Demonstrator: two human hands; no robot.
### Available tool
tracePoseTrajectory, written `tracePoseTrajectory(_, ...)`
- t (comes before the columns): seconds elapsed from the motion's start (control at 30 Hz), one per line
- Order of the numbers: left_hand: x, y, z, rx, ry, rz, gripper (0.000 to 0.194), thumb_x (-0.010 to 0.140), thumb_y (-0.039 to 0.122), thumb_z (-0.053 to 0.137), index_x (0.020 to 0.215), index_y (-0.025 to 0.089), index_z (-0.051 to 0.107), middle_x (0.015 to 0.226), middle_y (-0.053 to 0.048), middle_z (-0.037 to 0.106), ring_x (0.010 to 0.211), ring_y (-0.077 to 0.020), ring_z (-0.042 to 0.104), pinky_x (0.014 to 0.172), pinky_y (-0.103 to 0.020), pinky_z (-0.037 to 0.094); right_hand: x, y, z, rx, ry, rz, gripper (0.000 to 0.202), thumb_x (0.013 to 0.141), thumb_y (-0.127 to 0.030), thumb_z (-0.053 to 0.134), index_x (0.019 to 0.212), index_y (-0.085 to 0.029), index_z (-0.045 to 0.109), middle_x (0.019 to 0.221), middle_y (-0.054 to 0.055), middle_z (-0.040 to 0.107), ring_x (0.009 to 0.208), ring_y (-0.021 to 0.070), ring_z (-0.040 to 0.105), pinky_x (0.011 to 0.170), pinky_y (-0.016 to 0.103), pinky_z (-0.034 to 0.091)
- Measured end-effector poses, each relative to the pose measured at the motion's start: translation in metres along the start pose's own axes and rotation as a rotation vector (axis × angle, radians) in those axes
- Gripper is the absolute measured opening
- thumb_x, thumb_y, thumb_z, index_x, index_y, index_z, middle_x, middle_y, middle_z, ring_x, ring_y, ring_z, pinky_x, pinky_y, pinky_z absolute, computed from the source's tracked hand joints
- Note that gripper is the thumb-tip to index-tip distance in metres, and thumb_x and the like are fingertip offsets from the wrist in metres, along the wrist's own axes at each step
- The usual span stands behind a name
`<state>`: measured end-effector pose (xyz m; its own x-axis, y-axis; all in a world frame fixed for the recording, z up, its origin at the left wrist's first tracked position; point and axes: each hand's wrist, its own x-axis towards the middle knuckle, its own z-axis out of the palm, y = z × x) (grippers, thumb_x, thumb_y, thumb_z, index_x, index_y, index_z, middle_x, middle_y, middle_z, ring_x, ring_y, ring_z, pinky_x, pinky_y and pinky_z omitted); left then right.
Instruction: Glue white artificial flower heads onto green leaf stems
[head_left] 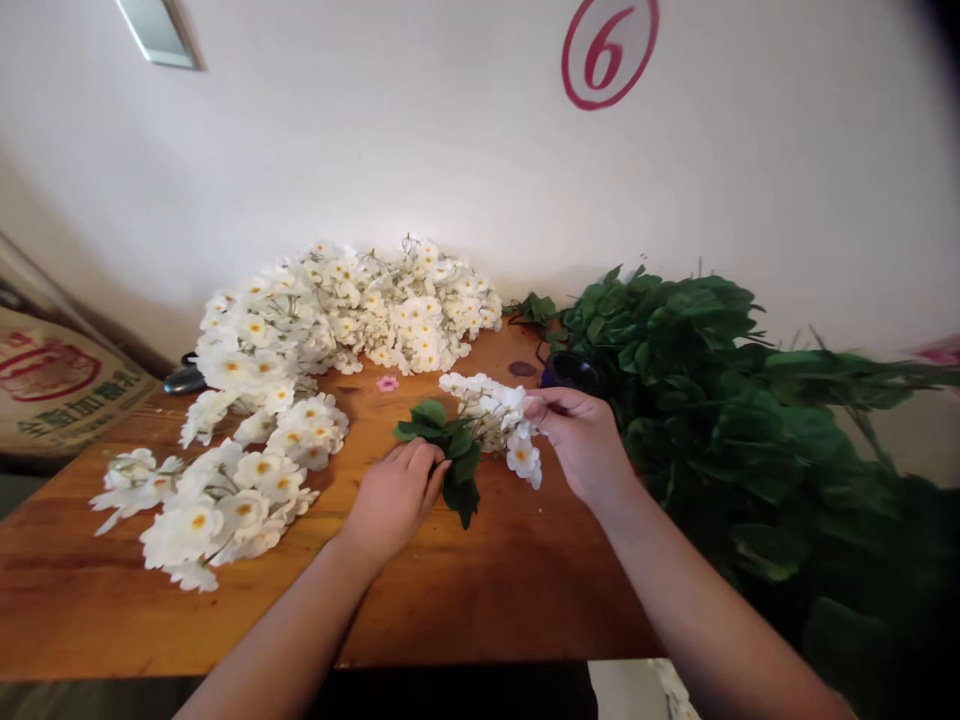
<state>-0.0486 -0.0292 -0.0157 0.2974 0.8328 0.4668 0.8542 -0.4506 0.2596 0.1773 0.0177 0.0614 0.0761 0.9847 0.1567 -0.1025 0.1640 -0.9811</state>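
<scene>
Near the middle of the wooden table (420, 600), my left hand (394, 495) is closed on a sprig of green leaves (461, 455). Just to its right, my right hand (581, 435) pinches a bunch of white flowers (491, 405) with yellow centres. The flowers hang over the table beside the leaves, and their thin stems point toward the sprig. Whether stems and leaves are joined is hard to tell. Loose white flower bunches (225, 510) lie left of my left hand.
A large heap of white flowers (420, 310) lines the table's back and left. Green leaves (675, 370) are piled at the right, by a dark round object (574, 370). A small pink flower (387, 383) lies mid-table. A printed sack (60, 385) stands at far left.
</scene>
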Motion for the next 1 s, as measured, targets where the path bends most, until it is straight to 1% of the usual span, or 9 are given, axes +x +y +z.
tracePoseTrajectory(0.1, 0.0, 0.0, 0.002, -0.001, 0.0, 0.013, 0.016, 0.1, 0.031, 0.045, 0.092, 0.019, 0.053, 0.085, -0.004, 0.063, 0.077, -0.0206, 0.062, 0.067, -0.032, 0.046, -0.004, 0.017, 0.008, -0.022, -0.021, 0.075, 0.024, 0.059, -0.033, 0.087, 0.078, -0.021, 0.08, 0.078, 0.005, 0.077, 0.069, 0.0184, 0.068, 0.067, 0.033, 0.055)
tracePoseTrajectory(0.2, -0.001, -0.001, 0.003, 0.003, -0.005, 0.018, 0.017, 0.1, 0.032, 0.046, 0.092, 0.019, 0.053, 0.084, -0.004, 0.063, 0.077, -0.0202, 0.061, 0.067, -0.032, 0.046, -0.002, 0.028, 0.004, -0.054, -0.037, 0.098, 0.027, 0.059, -0.034, 0.087, 0.081, -0.02, 0.08, 0.078, 0.005, 0.077, 0.069, 0.0189, 0.068, 0.066, 0.032, 0.056)
tracePoseTrajectory(0.3, 0.0, 0.0, 0.003, 0.009, -0.02, 0.038, 0.017, 0.1, 0.032, 0.046, 0.092, 0.018, 0.053, 0.085, -0.004, 0.063, 0.078, -0.0201, 0.061, 0.068, -0.032, 0.047, -0.002, 0.034, -0.002, -0.075, -0.024, 0.105, 0.025, 0.06, -0.034, 0.087, 0.081, -0.022, 0.08, 0.077, 0.005, 0.077, 0.068, 0.0186, 0.068, 0.064, 0.032, 0.057)
tracePoseTrajectory(0.47, 0.002, 0.0, 0.004, -0.005, -0.024, 0.051, 0.018, 0.1, 0.032, 0.045, 0.091, 0.018, 0.054, 0.085, -0.004, 0.063, 0.078, -0.0197, 0.061, 0.067, -0.032, 0.047, -0.004, 0.04, -0.007, -0.095, -0.027, 0.109, 0.023, 0.062, -0.034, 0.087, 0.082, -0.023, 0.08, 0.078, 0.005, 0.077, 0.067, 0.0182, 0.068, 0.061, 0.032, 0.057)
tracePoseTrajectory(0.67, 0.002, 0.0, 0.004, -0.037, -0.038, 0.049, 0.018, 0.1, 0.031, 0.045, 0.091, 0.018, 0.054, 0.086, -0.004, 0.062, 0.079, -0.0198, 0.06, 0.069, -0.032, 0.047, -0.003, 0.044, -0.011, -0.052, 0.016, 0.085, 0.019, 0.064, -0.029, 0.086, 0.082, -0.025, 0.08, 0.084, 0.004, 0.078, 0.074, 0.0184, 0.071, 0.067, 0.032, 0.058)
tracePoseTrajectory(0.83, 0.002, 0.0, 0.004, -0.036, -0.055, 0.036, 0.022, 0.101, 0.033, 0.043, 0.091, 0.018, 0.054, 0.087, -0.005, 0.062, 0.08, -0.0192, 0.06, 0.069, -0.031, 0.046, -0.005, 0.046, -0.01, -0.012, 0.016, 0.108, 0.022, 0.063, -0.028, 0.087, 0.083, -0.024, 0.079, 0.08, 0.003, 0.077, 0.069, 0.0167, 0.069, 0.065, 0.031, 0.057)
tracePoseTrajectory(1.0, 0.002, -0.001, 0.003, -0.043, -0.048, 0.04, 0.024, 0.102, 0.034, 0.042, 0.091, 0.018, 0.055, 0.086, -0.005, 0.062, 0.079, -0.0189, 0.06, 0.07, -0.031, 0.047, -0.007, 0.047, -0.01, 0.004, 0.007, 0.096, 0.021, 0.067, -0.031, 0.084, 0.085, -0.023, 0.079, 0.081, 0.004, 0.076, 0.069, 0.018, 0.069, 0.065, 0.034, 0.057)
